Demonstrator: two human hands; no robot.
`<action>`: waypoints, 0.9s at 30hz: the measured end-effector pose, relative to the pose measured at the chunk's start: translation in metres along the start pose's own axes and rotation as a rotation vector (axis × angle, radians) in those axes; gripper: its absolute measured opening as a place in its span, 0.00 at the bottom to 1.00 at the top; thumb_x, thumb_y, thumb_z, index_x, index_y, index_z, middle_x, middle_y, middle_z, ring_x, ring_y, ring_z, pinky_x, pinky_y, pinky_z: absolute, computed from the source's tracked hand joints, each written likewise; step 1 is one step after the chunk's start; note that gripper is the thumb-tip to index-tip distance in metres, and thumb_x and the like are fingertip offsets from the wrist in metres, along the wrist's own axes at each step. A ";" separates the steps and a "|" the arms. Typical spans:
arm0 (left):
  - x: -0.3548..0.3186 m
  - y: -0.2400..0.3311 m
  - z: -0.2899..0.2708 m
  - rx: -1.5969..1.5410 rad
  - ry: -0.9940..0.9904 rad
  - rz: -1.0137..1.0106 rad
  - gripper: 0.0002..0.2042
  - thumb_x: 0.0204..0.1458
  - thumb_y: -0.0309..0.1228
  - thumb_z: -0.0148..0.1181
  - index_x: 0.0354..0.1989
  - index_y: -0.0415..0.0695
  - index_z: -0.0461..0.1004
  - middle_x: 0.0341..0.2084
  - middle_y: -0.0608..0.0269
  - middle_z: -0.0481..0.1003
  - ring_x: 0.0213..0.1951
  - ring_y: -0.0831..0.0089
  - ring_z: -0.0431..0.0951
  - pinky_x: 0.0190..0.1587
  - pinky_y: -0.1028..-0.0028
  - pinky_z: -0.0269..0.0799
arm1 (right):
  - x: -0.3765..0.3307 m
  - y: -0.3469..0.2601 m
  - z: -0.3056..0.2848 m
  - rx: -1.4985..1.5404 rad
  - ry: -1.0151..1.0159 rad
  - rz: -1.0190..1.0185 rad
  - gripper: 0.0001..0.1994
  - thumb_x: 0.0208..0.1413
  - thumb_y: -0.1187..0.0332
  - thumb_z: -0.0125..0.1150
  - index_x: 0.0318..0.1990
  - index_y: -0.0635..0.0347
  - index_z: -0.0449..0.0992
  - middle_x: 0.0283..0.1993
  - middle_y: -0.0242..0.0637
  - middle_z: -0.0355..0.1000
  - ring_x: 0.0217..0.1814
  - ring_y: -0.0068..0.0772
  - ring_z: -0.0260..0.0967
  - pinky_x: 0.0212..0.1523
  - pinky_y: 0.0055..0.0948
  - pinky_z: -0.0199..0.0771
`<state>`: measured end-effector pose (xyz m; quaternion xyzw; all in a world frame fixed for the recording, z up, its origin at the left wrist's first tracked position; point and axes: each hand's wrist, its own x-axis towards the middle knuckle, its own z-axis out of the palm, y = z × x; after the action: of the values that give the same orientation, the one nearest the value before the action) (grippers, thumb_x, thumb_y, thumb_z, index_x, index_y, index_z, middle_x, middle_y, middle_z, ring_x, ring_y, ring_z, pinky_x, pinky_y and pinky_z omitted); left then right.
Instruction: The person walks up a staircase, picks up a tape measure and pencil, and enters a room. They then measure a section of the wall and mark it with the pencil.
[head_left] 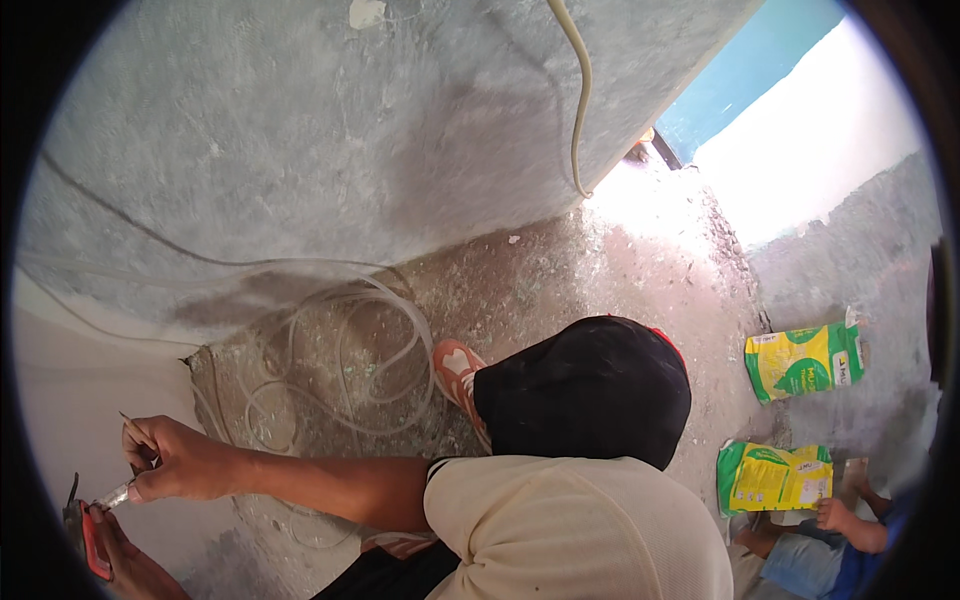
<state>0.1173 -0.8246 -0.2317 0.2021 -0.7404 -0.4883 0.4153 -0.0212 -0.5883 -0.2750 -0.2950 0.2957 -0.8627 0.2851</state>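
Note:
Neither of my own hands shows in the head view. Below me crouches a person in a cream shirt [570,530] and a black head covering [590,390]. Their bare arm reaches left, and that hand [180,462] pinches a small pale piece [113,494] while a thin stick [131,421] pokes up from the fingers. A second hand [125,560], which seems to be the same person's, rises from the lower left edge and holds a red-handled tool [92,535] right at that piece, against a white wall [70,390].
Loops of clear hose [345,365] lie on the gritty floor by an orange and white shoe [455,368]. A pale cable [578,100] hangs down the grey wall. Two green and yellow bags [805,360] [775,476] lie at right, near another person's bare foot [835,515].

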 end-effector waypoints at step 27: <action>-0.020 0.030 0.027 0.310 0.049 0.028 0.20 0.66 0.33 0.62 0.59 0.29 0.75 0.56 0.52 0.76 0.58 0.68 0.77 0.67 0.67 0.72 | 0.000 0.015 -0.019 -0.005 0.036 0.071 0.16 0.46 0.68 0.75 0.29 0.59 0.68 0.26 0.28 0.65 0.28 0.21 0.61 0.30 0.28 0.60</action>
<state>0.1099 -0.7823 -0.2179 0.2652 -0.7995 -0.3570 0.4037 -0.0293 -0.5914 -0.2976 -0.2693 0.3133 -0.8565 0.3095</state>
